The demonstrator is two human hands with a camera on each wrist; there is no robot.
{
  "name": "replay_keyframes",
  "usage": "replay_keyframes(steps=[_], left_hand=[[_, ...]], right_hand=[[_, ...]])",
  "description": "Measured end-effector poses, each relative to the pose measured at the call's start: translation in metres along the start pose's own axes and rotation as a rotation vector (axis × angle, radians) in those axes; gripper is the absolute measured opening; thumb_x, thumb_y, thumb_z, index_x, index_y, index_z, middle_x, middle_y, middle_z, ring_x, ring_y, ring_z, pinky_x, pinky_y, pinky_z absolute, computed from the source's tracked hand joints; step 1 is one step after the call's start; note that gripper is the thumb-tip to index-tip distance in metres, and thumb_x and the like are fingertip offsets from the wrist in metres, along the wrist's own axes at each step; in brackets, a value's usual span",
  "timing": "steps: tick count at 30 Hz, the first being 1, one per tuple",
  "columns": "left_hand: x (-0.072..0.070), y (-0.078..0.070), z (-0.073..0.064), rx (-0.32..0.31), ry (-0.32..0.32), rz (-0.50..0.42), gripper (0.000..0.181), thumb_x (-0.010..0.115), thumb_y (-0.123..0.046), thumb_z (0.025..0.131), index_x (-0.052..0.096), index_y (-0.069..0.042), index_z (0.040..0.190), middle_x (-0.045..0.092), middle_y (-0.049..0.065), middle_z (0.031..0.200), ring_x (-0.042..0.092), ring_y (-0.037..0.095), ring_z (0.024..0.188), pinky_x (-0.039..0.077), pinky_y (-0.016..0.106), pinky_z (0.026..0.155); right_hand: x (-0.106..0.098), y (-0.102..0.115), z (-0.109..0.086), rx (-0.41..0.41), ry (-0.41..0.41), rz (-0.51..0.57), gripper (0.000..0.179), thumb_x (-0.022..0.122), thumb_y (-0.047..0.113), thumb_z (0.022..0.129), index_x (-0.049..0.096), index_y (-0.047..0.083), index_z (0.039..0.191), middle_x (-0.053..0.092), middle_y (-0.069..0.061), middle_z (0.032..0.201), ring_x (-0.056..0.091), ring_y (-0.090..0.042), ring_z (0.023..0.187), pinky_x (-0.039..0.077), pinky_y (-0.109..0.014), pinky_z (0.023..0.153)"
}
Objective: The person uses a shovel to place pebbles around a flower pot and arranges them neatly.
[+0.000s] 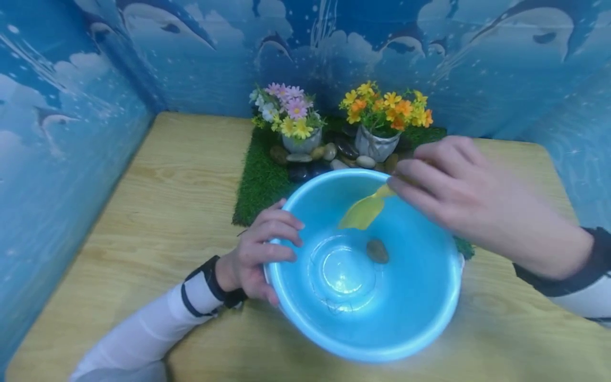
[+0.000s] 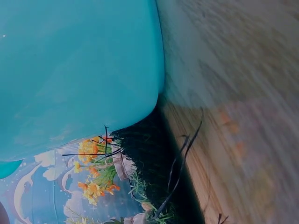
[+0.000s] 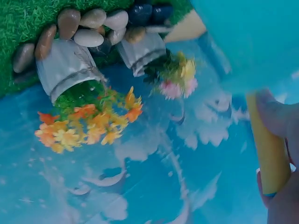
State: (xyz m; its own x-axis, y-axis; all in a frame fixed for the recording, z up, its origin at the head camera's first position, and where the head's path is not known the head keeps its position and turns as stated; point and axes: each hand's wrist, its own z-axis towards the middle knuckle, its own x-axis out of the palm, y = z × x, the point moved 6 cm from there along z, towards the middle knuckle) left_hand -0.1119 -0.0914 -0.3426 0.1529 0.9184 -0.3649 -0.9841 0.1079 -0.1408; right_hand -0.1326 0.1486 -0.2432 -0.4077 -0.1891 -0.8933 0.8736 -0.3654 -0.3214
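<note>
A light blue plastic basin (image 1: 406, 334) stands on the table, with a brown-grey stone (image 1: 377, 251) lying on its inner bottom. My left hand (image 1: 264, 249) grips the basin's left rim, fingers over the inside and thumb outside. My right hand (image 1: 458, 185) holds a yellow toy shovel (image 1: 364, 211) by its handle above the basin's far right rim. The shovel's blade points down into the basin, apart from the stone. In the right wrist view the yellow handle (image 3: 267, 144) lies between thumb and fingers. The left wrist view shows the basin's outer wall (image 2: 74, 70); the left fingers are mostly hidden there.
Behind the basin, a green turf mat (image 1: 260, 180) bears two flower pots, one with pink and yellow flowers (image 1: 291, 109), one with orange and yellow flowers (image 1: 389, 109). Several smooth stones (image 1: 329, 152) lie around them. Blue dolphin-print curtains (image 1: 215, 69) enclose the wooden table (image 1: 157, 212).
</note>
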Motion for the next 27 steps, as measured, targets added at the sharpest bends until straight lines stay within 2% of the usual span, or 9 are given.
replay_keyframes(steps=[1, 4, 7, 10, 13, 16, 18, 20, 27], left_hand=[[0.000, 0.000, 0.000, -0.001, 0.000, -0.001, 0.055, 0.046, -0.064, 0.097, 0.059, -0.011, 0.093, 0.062, 0.013, 0.097, 0.053, 0.034, 0.105, 0.024, 0.052, 0.116], [0.001, 0.000, 0.000, 0.003, -0.001, -0.004, 0.055, 0.047, -0.064, 0.097, 0.059, -0.011, 0.092, 0.062, 0.013, 0.097, 0.053, 0.034, 0.105, 0.024, 0.052, 0.116], [0.002, 0.001, 0.001, 0.008, -0.001, -0.004, 0.055, 0.048, -0.064, 0.097, 0.060, -0.011, 0.092, 0.062, 0.013, 0.097, 0.053, 0.034, 0.104, 0.024, 0.052, 0.116], [0.001, 0.001, 0.001, 0.009, -0.003, -0.004, 0.055, 0.048, -0.064, 0.096, 0.060, -0.011, 0.093, 0.062, 0.013, 0.097, 0.054, 0.034, 0.104, 0.025, 0.052, 0.116], [0.001, 0.002, 0.001, 0.005, -0.004, -0.004, 0.055, 0.048, -0.064, 0.096, 0.060, -0.011, 0.093, 0.062, 0.013, 0.097, 0.053, 0.034, 0.104, 0.025, 0.053, 0.116], [0.001, 0.002, 0.001, 0.003, -0.004, -0.007, 0.055, 0.048, -0.064, 0.096, 0.060, -0.011, 0.093, 0.062, 0.013, 0.097, 0.053, 0.034, 0.105, 0.025, 0.053, 0.116], [0.001, 0.002, 0.001, 0.002, -0.007, -0.009, 0.055, 0.048, -0.064, 0.096, 0.060, -0.011, 0.093, 0.062, 0.013, 0.097, 0.053, 0.034, 0.105, 0.025, 0.053, 0.116], [0.002, 0.002, 0.001, 0.005, -0.012, -0.012, 0.055, 0.048, -0.064, 0.096, 0.060, -0.011, 0.092, 0.062, 0.014, 0.097, 0.053, 0.034, 0.106, 0.025, 0.053, 0.116], [0.001, 0.003, -0.002, 0.010, -0.018, -0.021, 0.055, 0.049, -0.064, 0.096, 0.060, -0.010, 0.093, 0.062, 0.014, 0.097, 0.053, 0.034, 0.106, 0.025, 0.053, 0.116]], right_hand=[[0.004, 0.005, 0.001, -0.029, 0.031, -0.021, 0.039, 0.054, -0.015, 0.082, 0.059, -0.009, 0.119, 0.058, -0.027, 0.115, 0.051, -0.046, 0.100, 0.044, -0.056, 0.082], [0.016, 0.016, 0.002, -0.097, 0.073, -0.088, 0.034, 0.037, -0.016, 0.095, 0.063, -0.009, 0.116, 0.060, -0.025, 0.112, 0.054, -0.042, 0.100, 0.046, -0.052, 0.085], [0.023, 0.022, 0.004, -0.134, 0.093, -0.129, 0.055, 0.011, -0.009, 0.105, 0.066, -0.008, 0.112, 0.061, -0.024, 0.109, 0.053, -0.041, 0.099, 0.046, -0.050, 0.084], [0.025, 0.023, 0.006, -0.147, 0.099, -0.123, 0.060, 0.008, -0.006, 0.105, 0.067, -0.008, 0.108, 0.061, -0.023, 0.106, 0.053, -0.040, 0.098, 0.046, -0.049, 0.084], [0.026, 0.024, 0.008, -0.157, 0.120, -0.091, 0.047, 0.021, -0.007, 0.104, 0.068, -0.008, 0.107, 0.060, -0.022, 0.106, 0.052, -0.040, 0.099, 0.046, -0.048, 0.084], [0.027, 0.024, 0.008, -0.158, 0.148, -0.057, 0.021, 0.050, -0.011, 0.094, 0.068, -0.008, 0.106, 0.059, -0.022, 0.105, 0.051, -0.039, 0.098, 0.046, -0.047, 0.082], [0.028, 0.025, 0.009, -0.158, 0.173, -0.043, 0.021, 0.069, -0.010, 0.083, 0.068, -0.007, 0.104, 0.058, -0.021, 0.103, 0.050, -0.038, 0.096, 0.046, -0.047, 0.081], [0.030, 0.025, 0.011, -0.164, 0.197, -0.051, 0.028, 0.080, -0.008, 0.076, 0.068, -0.006, 0.102, 0.057, -0.020, 0.100, 0.049, -0.037, 0.093, 0.045, -0.046, 0.080], [0.036, 0.030, 0.017, -0.208, 0.241, -0.100, 0.021, 0.081, -0.003, 0.079, 0.068, -0.004, 0.096, 0.055, -0.017, 0.091, 0.043, -0.033, 0.082, 0.042, -0.043, 0.075]])
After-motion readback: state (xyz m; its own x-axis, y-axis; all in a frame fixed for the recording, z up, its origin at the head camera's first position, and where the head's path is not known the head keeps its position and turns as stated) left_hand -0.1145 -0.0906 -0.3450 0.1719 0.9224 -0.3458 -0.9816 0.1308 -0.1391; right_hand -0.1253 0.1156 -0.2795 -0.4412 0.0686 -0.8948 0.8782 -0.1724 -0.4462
